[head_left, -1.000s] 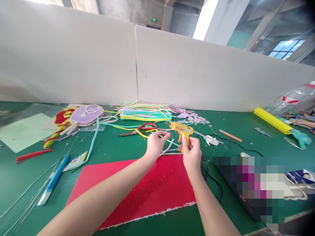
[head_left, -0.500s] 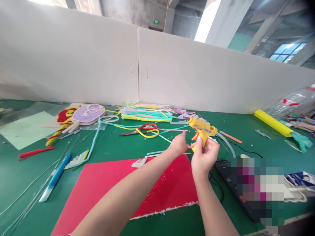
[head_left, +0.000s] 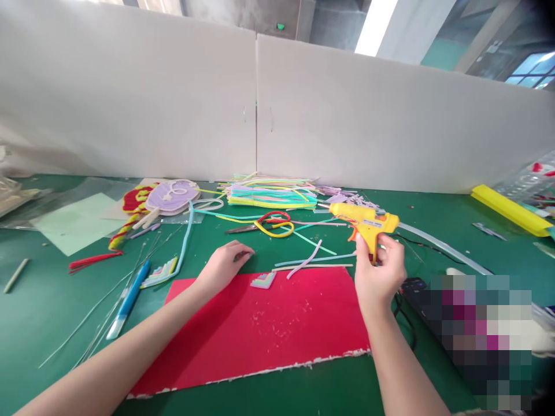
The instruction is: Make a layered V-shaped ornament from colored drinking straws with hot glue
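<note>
My right hand point(head_left: 381, 266) grips a yellow hot glue gun point(head_left: 366, 224) by its handle, nozzle pointing left, a clear glue stick point(head_left: 442, 247) trailing from its back. Over the far edge of a red board point(head_left: 260, 341) is my left hand point(head_left: 225, 264), fingers loosely curled and thumb apart, with nothing visible in it. A small striped pastel corner piece point(head_left: 263, 280) lies on the board, right of that hand. A lilac chenille stem point(head_left: 306, 260) lies across a blue stem point(head_left: 318, 259) and a cream one at the board's far edge.
Scissors point(head_left: 277, 224) with red and yellow handles lie beyond, before a bundle of chenille stems point(head_left: 271, 196). At left are a blue pen-like tool point(head_left: 129, 300), thin wires, another striped piece point(head_left: 160, 273) and a lilac disc point(head_left: 171, 196). A black phone point(head_left: 429, 323) and cables lie right.
My left hand has moved left, away from the glue gun. A lilac stem now lies across the strips by the board. The view has shifted slightly right.
</note>
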Demonstrator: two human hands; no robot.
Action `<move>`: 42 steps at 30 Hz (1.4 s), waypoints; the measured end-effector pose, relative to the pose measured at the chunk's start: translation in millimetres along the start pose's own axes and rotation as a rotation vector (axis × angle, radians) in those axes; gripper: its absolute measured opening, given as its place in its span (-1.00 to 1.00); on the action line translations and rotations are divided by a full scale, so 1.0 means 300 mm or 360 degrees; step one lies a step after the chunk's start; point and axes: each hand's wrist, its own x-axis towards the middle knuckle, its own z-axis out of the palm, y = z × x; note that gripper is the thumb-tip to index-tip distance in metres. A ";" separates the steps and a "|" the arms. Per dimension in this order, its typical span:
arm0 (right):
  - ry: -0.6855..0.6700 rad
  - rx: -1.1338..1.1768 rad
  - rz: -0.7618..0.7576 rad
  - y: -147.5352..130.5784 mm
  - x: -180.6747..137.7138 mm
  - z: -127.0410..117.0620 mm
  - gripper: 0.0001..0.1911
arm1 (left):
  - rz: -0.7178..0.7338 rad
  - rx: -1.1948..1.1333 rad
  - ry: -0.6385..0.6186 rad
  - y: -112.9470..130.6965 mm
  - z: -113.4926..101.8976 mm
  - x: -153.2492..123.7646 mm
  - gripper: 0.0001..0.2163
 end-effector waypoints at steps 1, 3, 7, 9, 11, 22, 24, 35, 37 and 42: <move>-0.0068 -0.0058 0.0014 0.002 0.000 0.002 -0.58 | -0.0044 -0.0012 0.0008 -0.011 -0.005 -0.020 -0.80; -0.0226 -0.0150 0.0059 0.011 0.001 0.009 -0.57 | -0.0081 -0.0047 0.0009 -0.020 -0.003 -0.045 -0.81; -0.0543 -0.0350 0.0178 0.066 0.001 0.029 -0.59 | -0.0056 -0.0073 0.0011 -0.013 0.018 -0.055 -0.81; -0.0697 -0.0481 0.0261 0.105 0.000 0.035 -0.61 | -0.0009 -0.0073 -0.0009 -0.012 0.027 -0.055 -0.80; -0.0799 -0.0602 0.0340 0.142 0.001 0.040 -0.61 | 0.0079 -0.0099 -0.0071 -0.015 0.033 -0.057 -0.80; -0.0680 -0.0851 0.0561 0.221 0.019 0.053 -0.57 | 0.0188 -0.0279 -0.0148 -0.019 0.035 -0.044 -0.84; -0.0677 -0.0851 0.0559 0.229 0.020 0.052 -0.58 | 0.0184 -0.0277 -0.0160 -0.009 0.037 -0.028 -0.83; -0.0641 -0.0788 0.0382 0.260 0.009 0.065 -0.53 | 0.0252 -0.0233 -0.0205 -0.017 0.045 -0.013 -0.83; -0.0644 -0.0753 0.0311 0.264 0.004 0.072 -0.52 | 0.0256 -0.0237 -0.0243 -0.018 0.034 -0.028 -0.83; -0.0545 -0.0720 0.0213 0.262 0.007 0.065 -0.56 | 0.0231 -0.0225 -0.0244 -0.020 0.031 -0.041 -0.81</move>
